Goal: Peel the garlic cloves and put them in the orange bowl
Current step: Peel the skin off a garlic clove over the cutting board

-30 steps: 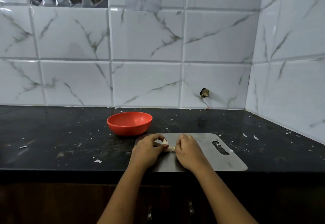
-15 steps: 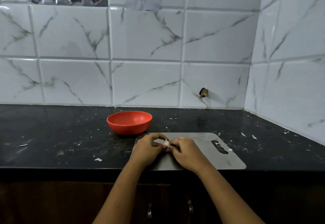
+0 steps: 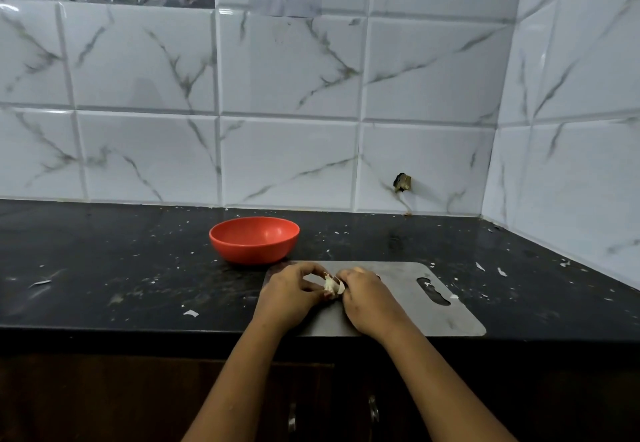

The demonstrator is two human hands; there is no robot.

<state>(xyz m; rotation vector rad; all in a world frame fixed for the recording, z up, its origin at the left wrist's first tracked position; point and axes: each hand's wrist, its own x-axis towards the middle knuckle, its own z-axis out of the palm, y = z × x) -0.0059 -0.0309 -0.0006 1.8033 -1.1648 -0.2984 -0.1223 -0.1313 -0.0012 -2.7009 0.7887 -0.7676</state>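
A pale garlic clove (image 3: 331, 285) with loose papery skin sits between my two hands above the steel cutting board (image 3: 408, 306). My left hand (image 3: 289, 294) pinches its left side with thumb and fingertips. From the right, my right hand (image 3: 369, 297) pinches the clove with curled fingers. The orange bowl (image 3: 254, 240) stands on the black counter just behind and left of my hands; its inside looks bare from here.
Bits of white garlic skin lie scattered over the black counter (image 3: 104, 268), one larger flake (image 3: 190, 313) near the front edge. Tiled walls close the back and the right corner. The board has a handle slot (image 3: 433, 291) at its right end.
My hands have stayed together on the clove and shifted slightly; more loose skin shows around the clove now. The bowl and board have not moved.
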